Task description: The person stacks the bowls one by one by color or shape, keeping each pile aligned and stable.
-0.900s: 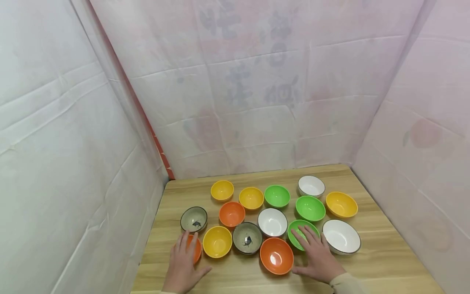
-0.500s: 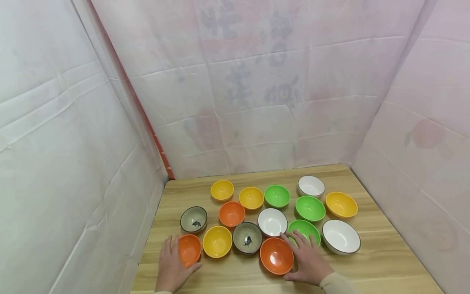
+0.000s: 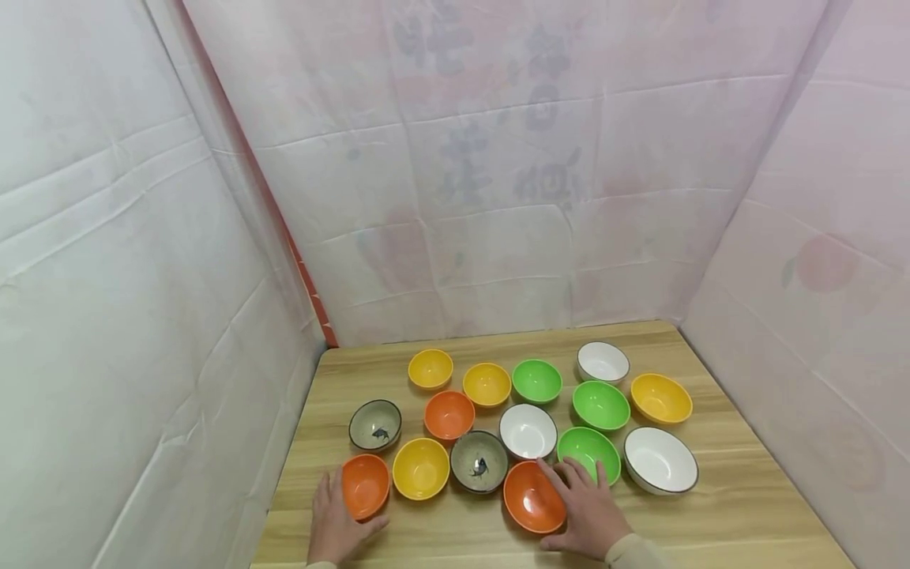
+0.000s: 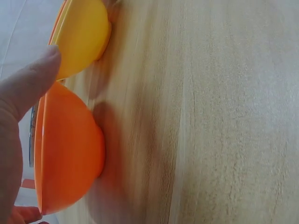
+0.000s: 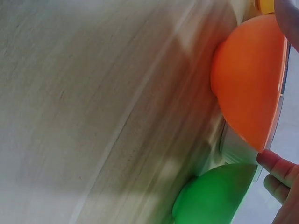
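In the head view my left hand lies around the near-left side of an orange bowl. The left wrist view has its thumb spread above that bowl, in front of a yellow bowl, and a fingertip at the lower rim. My right hand is spread along the right side of a second orange bowl. One right fingertip meets this bowl's rim in the right wrist view, with the thumb by the opposite edge; whether it presses cannot be told. Both bowls stand upright on the table.
Around them on the wooden table stand several more bowls: yellow, grey with a dark fish-like mark, white, green and a larger white one. Pale sheets hang behind and at both sides.
My right hand has moved left from over the green bowl to the orange bowl's right side. My left hand has drawn back left, uncovering its orange bowl. The bowls stay put.
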Demonstrator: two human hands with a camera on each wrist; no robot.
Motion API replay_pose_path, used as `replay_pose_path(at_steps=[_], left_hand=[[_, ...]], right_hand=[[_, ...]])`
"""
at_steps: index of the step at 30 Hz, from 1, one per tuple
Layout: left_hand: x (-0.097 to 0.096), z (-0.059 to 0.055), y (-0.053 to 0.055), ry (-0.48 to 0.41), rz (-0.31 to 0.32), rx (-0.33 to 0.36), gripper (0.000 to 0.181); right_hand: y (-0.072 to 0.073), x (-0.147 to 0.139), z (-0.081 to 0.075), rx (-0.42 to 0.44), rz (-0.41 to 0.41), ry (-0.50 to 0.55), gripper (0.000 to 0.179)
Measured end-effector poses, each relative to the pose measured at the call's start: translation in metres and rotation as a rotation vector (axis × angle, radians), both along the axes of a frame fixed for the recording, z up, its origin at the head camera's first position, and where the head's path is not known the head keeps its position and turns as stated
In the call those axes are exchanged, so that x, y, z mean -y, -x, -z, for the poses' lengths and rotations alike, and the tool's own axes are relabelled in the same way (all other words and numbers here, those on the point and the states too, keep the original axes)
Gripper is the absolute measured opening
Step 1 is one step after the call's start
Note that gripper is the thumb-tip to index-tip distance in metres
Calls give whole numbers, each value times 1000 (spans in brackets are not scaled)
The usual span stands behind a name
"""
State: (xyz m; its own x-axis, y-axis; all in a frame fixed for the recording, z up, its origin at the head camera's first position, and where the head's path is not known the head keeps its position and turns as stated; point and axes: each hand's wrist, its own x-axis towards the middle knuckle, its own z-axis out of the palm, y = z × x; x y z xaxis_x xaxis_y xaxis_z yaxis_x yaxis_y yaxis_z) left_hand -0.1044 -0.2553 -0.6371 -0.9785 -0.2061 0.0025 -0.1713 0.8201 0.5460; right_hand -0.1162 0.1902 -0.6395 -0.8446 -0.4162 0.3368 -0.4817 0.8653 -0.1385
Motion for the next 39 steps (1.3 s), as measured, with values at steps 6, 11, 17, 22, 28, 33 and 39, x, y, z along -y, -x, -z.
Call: replay_pose_path(at_steps=[6, 11, 17, 22, 28, 33, 39], left_hand=[[-2, 5, 4, -13, -5, 24, 129], [-3, 6, 6, -13, -9, 15, 121], [-4, 8, 7, 8, -11, -32, 109], [-5, 8, 9, 26, -13, -26, 109], [-6, 7, 12, 9, -12, -3, 109], [-7, 8, 14, 13, -4, -3, 109], [-7, 7, 13, 26, -4, -21, 109]], right_hand=[[0, 4, 3, -35, -14, -1, 127], [0, 5, 6, -67, -23, -15, 126], [3, 5, 11, -87, -26, -12, 127], [4, 6, 13, -86, -27, -5, 127], [5, 6, 11, -83, -30, 10, 126], [4, 5, 9, -79, -37, 38, 125], [5, 4, 7, -64, -34, 47, 124]])
